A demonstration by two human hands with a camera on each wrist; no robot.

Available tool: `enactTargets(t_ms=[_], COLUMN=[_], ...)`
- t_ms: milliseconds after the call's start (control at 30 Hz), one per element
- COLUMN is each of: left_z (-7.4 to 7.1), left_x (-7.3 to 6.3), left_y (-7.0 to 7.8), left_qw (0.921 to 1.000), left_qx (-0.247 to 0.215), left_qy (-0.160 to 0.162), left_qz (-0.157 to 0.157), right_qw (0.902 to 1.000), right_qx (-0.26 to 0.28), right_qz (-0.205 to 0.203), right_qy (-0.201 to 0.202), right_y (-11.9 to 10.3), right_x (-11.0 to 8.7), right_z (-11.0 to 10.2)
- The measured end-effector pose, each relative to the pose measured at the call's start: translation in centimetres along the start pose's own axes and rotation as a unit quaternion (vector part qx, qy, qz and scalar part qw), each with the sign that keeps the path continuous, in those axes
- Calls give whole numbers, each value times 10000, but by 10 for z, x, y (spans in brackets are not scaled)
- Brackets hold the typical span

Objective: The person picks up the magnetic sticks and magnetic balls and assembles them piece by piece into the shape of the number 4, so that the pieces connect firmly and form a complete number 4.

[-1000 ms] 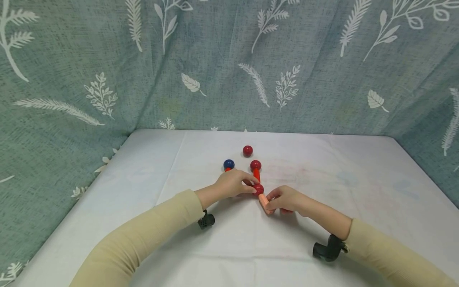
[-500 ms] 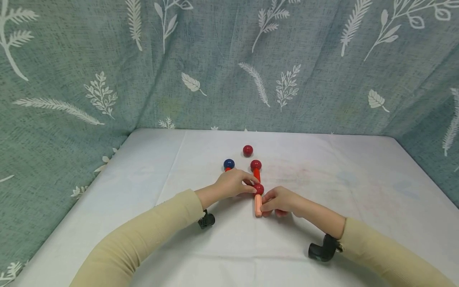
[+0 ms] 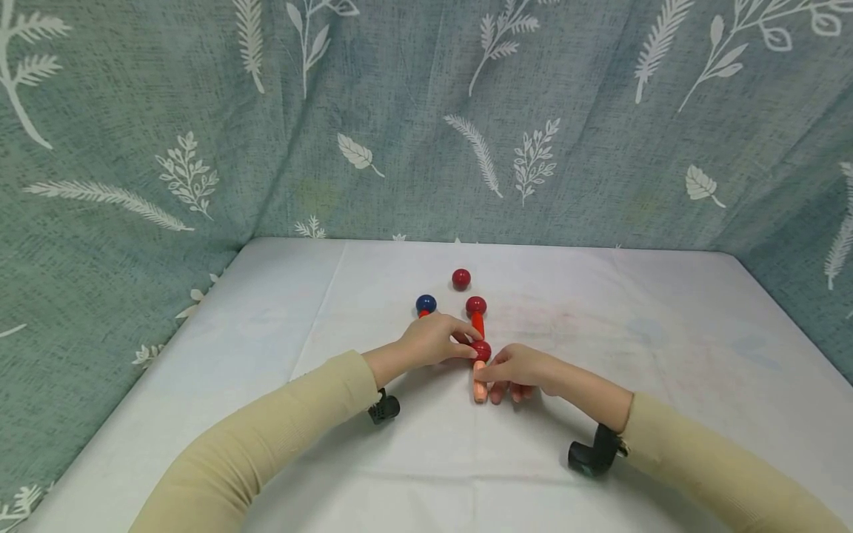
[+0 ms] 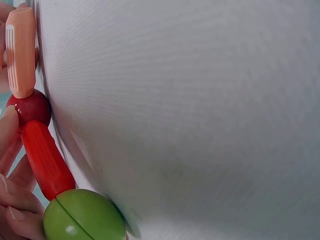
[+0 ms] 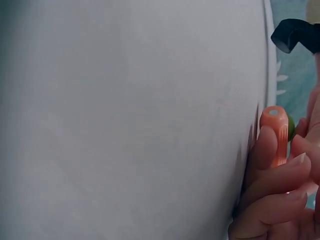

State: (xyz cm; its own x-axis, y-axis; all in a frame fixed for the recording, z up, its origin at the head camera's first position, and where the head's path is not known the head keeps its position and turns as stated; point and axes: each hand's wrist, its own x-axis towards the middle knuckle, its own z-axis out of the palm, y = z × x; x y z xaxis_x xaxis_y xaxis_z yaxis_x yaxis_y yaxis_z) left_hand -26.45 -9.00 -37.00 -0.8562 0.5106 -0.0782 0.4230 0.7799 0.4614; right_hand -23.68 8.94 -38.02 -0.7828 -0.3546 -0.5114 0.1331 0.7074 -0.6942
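Note:
My left hand (image 3: 435,341) pinches a red ball (image 3: 483,351) between thumb and fingers. A peach-coloured ribbed stick (image 3: 480,392) touches the near side of this ball and points toward me. The thumb and a finger of my right hand (image 3: 526,368) hold the peach stick from its right side. In the left wrist view, a red stick (image 4: 47,160) runs from the held ball to a green ball (image 4: 85,215), which my left hand covers in the head view. Another red stick (image 3: 477,324) joins the held ball to a farther red ball (image 3: 476,305).
A blue ball (image 3: 426,303) with a red stick end shows behind my left hand. A loose red ball (image 3: 461,278) lies farther back on the white-covered table (image 3: 666,333). Green leaf-patterned cloth (image 3: 413,133) hangs behind. Each wrist carries a black camera (image 3: 593,453).
My right hand has swung the peach stick's near end leftward, from slanting right to pointing straight at me. Its fingers have then shifted over the stick. My left hand stays on the red ball.

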Motion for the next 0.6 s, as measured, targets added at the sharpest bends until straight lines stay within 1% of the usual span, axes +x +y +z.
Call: enactTargets(t_ms=[167,367,600], left_z=[0,-1,0], left_x=[0,0,0], left_y=[0,1,1], left_qw=[10000,10000,10000], left_qx=[-7,-34,-34], left_qy=[5,-24,-30], left_qz=[40,1,-52], right_qw=[9995,9992,9995], right_qx=[-278,-240,-177], right_qz=[159,318,270], right_qy=[-24,66,67], right_y=[-3,-5,-5], right_x=[4,4,3], right_z=[1,2,2])
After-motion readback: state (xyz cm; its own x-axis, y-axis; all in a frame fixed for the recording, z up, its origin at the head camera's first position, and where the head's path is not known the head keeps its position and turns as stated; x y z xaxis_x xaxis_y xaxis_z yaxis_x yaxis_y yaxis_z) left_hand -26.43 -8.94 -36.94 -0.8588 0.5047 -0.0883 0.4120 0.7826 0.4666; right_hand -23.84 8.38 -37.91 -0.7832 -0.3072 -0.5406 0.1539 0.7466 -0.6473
